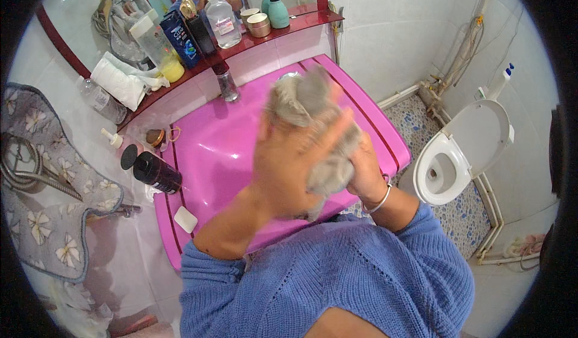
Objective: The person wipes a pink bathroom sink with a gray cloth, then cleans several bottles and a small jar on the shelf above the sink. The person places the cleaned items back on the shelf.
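Observation:
Both my hands are over a glossy pink washbasin [221, 143], blurred by motion. Between them is a crumpled grey cloth [334, 171], bunched up, with folds sticking out above and below the fingers. My left hand [282, 171] presses across the near side of the cloth, its fingers stretched towards the right. On the other side, my right hand [366, 168], with a bangle at the wrist, grips the cloth's right edge. Part of a chrome fitting [289, 75] shows behind the cloth; the rest is hidden.
A white soap bar [185, 219] and a black bottle [158, 173] lie at the basin's left. A glass [228, 86] stands at its back. Bottles and jars [258, 25] line the red mirror shelf [307, 21]. Right of the basin is a toilet [445, 171] with its lid raised.

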The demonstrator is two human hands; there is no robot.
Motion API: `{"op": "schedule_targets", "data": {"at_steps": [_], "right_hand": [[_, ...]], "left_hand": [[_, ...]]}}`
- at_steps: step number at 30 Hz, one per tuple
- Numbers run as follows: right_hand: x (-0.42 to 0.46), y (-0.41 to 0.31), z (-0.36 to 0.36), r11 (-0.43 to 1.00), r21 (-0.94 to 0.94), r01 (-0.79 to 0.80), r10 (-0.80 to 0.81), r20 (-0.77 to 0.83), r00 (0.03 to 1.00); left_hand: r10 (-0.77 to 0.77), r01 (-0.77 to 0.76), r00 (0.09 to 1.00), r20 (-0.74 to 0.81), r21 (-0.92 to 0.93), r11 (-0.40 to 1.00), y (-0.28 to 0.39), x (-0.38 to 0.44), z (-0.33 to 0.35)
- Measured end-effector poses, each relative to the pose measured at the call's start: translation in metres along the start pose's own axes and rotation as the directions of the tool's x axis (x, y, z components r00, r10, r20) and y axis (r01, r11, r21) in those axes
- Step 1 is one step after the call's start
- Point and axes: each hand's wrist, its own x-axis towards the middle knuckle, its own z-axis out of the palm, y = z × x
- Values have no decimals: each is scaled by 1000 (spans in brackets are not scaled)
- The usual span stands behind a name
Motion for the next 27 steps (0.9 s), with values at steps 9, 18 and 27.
{"op": "schedule_targets", "data": {"at_steps": [9,18,27], "right_hand": [[6,-14,-7,994,107,-32,40,-77,996],[-1,-5,-2,958,-272,-94,125,98,987],[-1,6,-8,539,496,-681,307,637,707]], "left_hand": [[-106,-19,969,-224,-492,871,-15,-38,40],[-203,73,921,-333,-366,928,-21,6,1],[-325,-63,946,4,-979,-195,-24,3,12]]}}
